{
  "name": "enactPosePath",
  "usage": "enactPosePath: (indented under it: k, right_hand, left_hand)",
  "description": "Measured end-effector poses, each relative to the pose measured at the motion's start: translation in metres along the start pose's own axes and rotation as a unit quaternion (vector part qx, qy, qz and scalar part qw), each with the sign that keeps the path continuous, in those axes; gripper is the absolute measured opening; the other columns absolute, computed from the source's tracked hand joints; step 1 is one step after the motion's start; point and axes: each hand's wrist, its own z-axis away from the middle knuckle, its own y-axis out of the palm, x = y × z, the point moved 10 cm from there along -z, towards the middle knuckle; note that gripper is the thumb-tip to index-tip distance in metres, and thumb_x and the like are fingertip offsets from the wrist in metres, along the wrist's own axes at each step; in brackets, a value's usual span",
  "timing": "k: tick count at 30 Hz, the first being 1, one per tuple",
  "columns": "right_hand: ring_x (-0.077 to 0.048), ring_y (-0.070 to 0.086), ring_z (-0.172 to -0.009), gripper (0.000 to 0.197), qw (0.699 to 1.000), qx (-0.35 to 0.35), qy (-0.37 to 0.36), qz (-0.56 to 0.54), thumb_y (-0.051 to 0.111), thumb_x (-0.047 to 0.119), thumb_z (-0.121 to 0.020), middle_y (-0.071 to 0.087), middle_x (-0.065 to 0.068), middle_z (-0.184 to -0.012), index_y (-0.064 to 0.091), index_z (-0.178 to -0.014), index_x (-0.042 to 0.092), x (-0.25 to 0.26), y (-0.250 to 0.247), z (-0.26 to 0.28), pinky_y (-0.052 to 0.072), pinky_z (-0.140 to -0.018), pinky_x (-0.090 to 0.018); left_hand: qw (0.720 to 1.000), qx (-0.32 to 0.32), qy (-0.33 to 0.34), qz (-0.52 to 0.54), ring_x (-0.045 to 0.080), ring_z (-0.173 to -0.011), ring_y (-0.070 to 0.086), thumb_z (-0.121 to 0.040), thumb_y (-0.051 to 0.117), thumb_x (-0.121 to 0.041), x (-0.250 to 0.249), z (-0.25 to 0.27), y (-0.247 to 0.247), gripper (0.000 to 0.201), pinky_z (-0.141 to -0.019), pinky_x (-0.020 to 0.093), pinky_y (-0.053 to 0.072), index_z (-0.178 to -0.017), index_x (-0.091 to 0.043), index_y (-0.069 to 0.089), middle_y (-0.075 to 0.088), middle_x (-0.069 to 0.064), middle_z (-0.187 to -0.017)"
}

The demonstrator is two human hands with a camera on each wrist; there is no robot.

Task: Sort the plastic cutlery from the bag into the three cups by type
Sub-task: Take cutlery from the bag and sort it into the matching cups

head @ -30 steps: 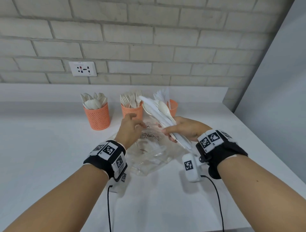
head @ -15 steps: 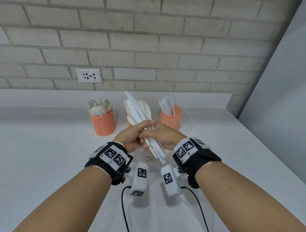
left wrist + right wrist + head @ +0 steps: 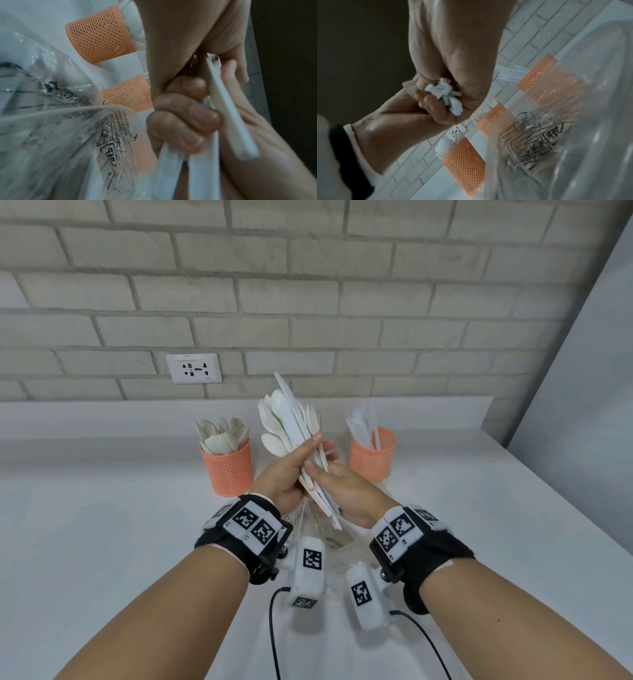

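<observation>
Both hands meet in the middle of the head view around a bundle of white plastic cutlery [image 3: 291, 419] that stands nearly upright, heads up. My left hand [image 3: 291, 470] grips the handles from the left, fingers [image 3: 185, 121] curled round them. My right hand [image 3: 342, 491] holds the same handles from the right; their ends [image 3: 443, 92] show in its palm. The spoon cup [image 3: 227, 467] stands at the left and the knife cup [image 3: 371, 457] at the right. The fork cup [image 3: 494, 119] is hidden behind the bundle in the head view. The clear bag [image 3: 335, 539] lies under my wrists.
A white counter [image 3: 102, 525] runs to a brick wall with a power socket [image 3: 193, 368]. A grey wall panel [image 3: 582, 388] bounds the right side. Cables [image 3: 274, 628] trail from the wrist cameras toward the counter's front edge.
My left hand has left the bag and taken hold of the bundle beside my right hand. The bundle has swung from slanted over the bag to nearly upright, and both hands have come closer together.
</observation>
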Motion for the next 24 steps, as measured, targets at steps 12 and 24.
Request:
enactPosePath:
  k: [12, 24]
  right_hand:
    - [-0.008, 0.056, -0.065, 0.021, 0.938, -0.196, -0.023, 0.286, 0.055, 0.026, -0.092, 0.058, 0.001, -0.07, 0.059, -0.076, 0.013, 0.047, -0.051, 0.017, 0.043, -0.061, -0.021]
    - [-0.011, 0.049, -0.058, 0.022, 0.946, -0.191, -0.076, 0.249, 0.064, 0.016, -0.085, 0.051, 0.002, -0.074, 0.05, -0.101, 0.01, 0.075, -0.064, -0.002, 0.044, -0.058, -0.023]
  left_hand:
    - [0.999, -0.047, -0.018, -0.003, 0.011, -0.06, 0.063, -0.089, 0.059, -0.01, 0.009, -0.013, -0.021, 0.005, -0.074, 0.03, 0.053, -0.091, -0.006, 0.062, 0.065, 0.003, -0.069]
    - [0.993, -0.01, 0.095, -0.069, 0.022, -0.063, 0.059, -0.086, 0.04, 0.019, -0.01, -0.01, 0.028, 0.037, -0.06, 0.031, 0.05, -0.086, -0.008, 0.065, 0.062, 0.014, -0.071]
